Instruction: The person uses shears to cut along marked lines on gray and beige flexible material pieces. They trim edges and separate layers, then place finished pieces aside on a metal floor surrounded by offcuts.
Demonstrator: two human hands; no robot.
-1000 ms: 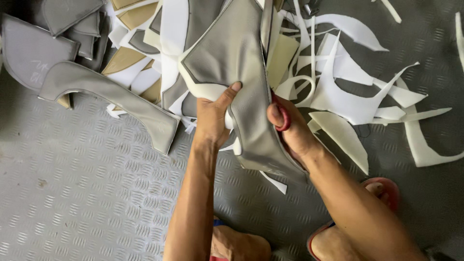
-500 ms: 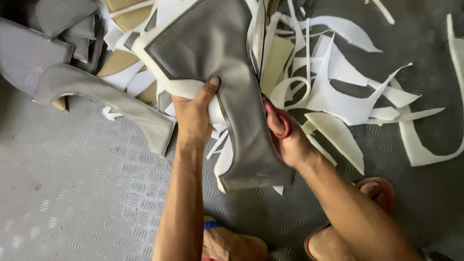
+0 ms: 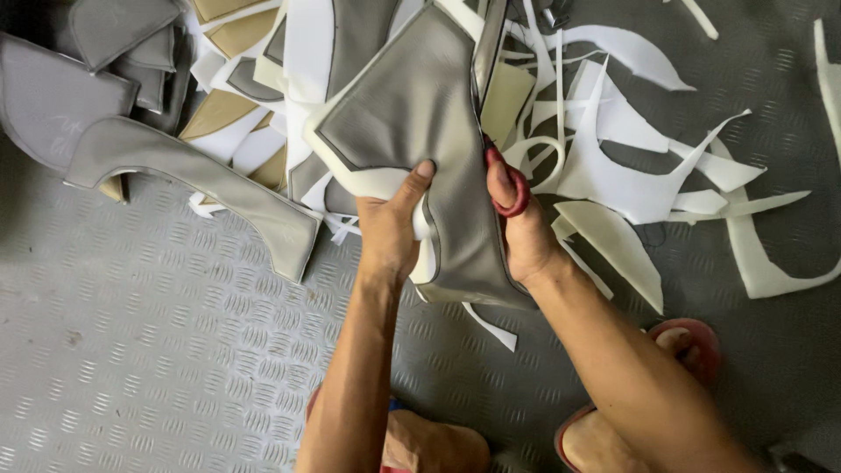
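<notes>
I hold a large grey padded fabric panel [image 3: 412,114] with a white foam edge above the floor. My left hand [image 3: 390,229] grips its lower left edge, thumb on top. My right hand [image 3: 521,232] is closed on scissors with red handles [image 3: 511,188]; the thumb goes through a red loop. The blade [image 3: 487,48] points up along the panel's right edge. Most of the scissors is hidden behind the panel and my fingers.
White foam offcuts [image 3: 631,166] lie scattered to the right. A long curved grey piece [image 3: 201,180] and stacked grey and tan pieces [image 3: 96,61] lie at the left. The floor is ribbed metal plate [image 3: 131,350]. My feet in red sandals [image 3: 692,342] are below.
The panel has been turned and shifted right in my hands, and my left hand took a new grip on its lower edge. The scissors now lie along its right edge.
</notes>
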